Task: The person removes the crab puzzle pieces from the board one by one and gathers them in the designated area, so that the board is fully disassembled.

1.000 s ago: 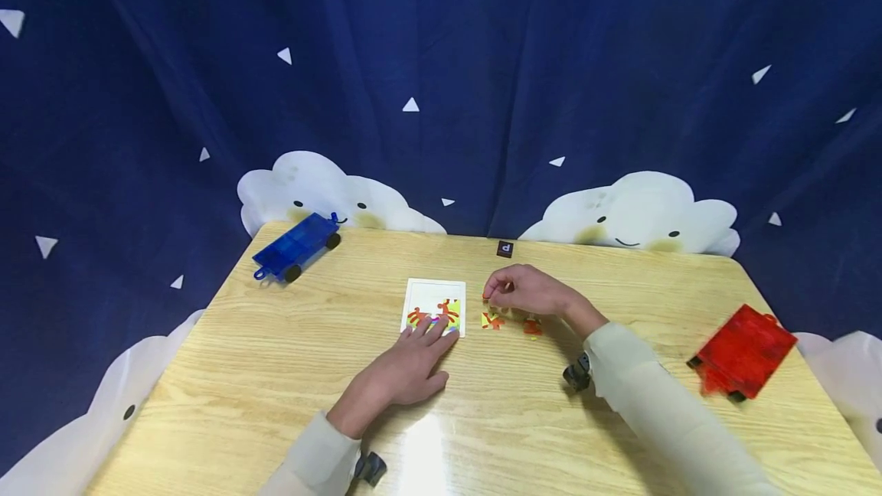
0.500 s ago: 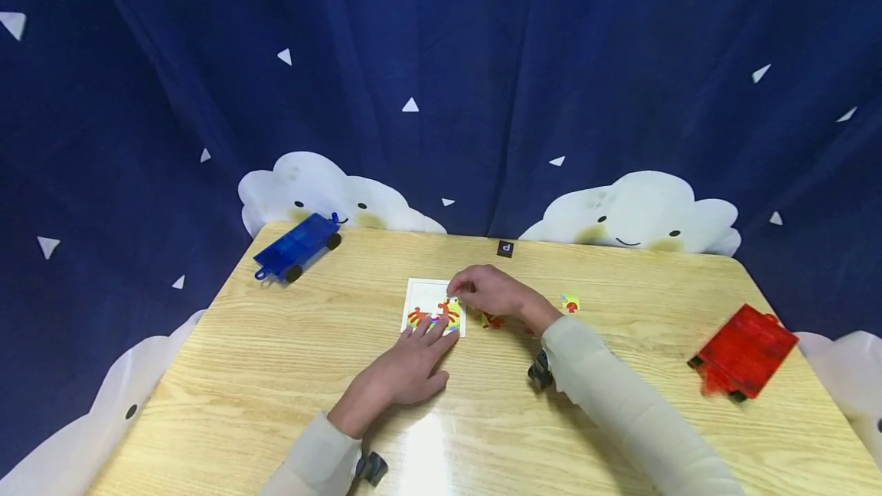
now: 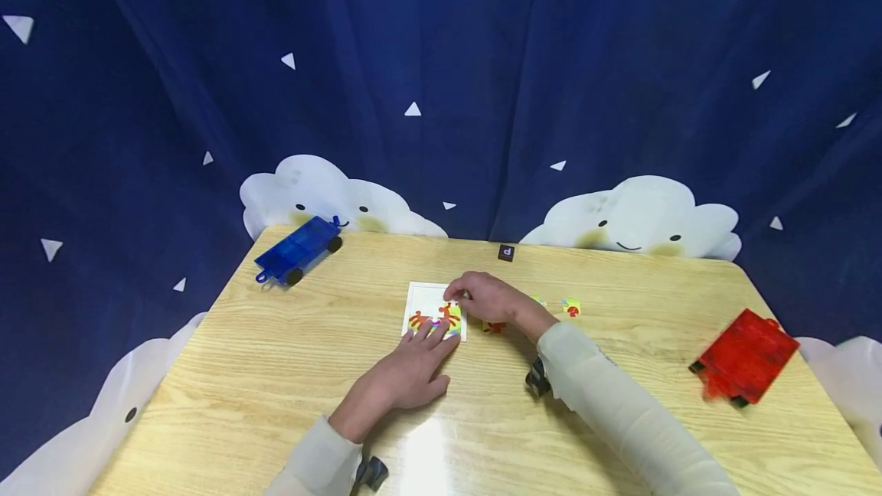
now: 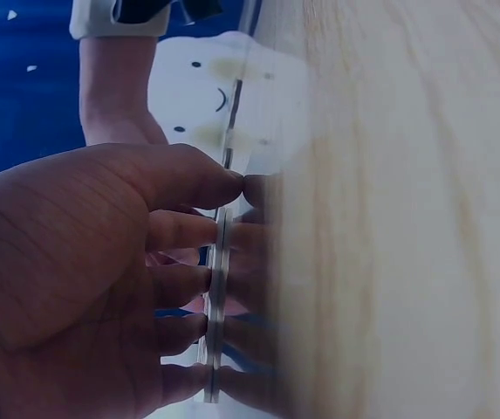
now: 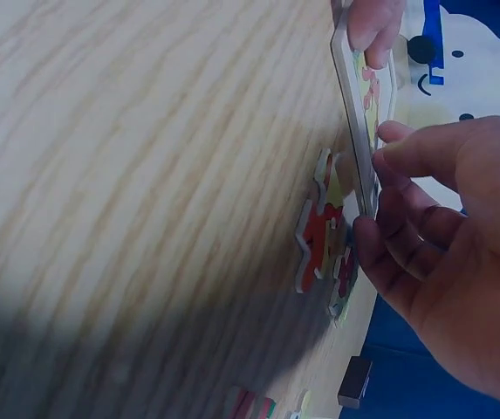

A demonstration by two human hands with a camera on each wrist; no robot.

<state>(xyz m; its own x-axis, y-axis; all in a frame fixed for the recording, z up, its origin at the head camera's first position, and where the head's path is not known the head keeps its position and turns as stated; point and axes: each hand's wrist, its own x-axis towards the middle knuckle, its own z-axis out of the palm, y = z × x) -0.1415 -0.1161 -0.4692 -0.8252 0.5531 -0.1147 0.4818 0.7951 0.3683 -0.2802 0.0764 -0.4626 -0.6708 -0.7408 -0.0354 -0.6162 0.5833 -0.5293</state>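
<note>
1. Blue cart (image 3: 299, 251), translucent, black-wheeled: far left of wood-grain desk (image 3: 276, 373), before cloud-print curtain (image 3: 413, 37).
2. Left hand (image 3: 409, 373): fingers extended, resting on near edge of white square puzzle board (image 3: 423, 299); unchanged.
3. Right hand (image 3: 489, 297): shifted left to board's right side; fingers curled, cannot tell whether pinching.
4. Loose puzzle pieces (image 3: 571, 307): flat, knobbed; rightmost now uncovered.
5. Red cart (image 3: 747, 354): right.

Smooth, glossy wood-grained table (image 3: 276, 373)
</note>
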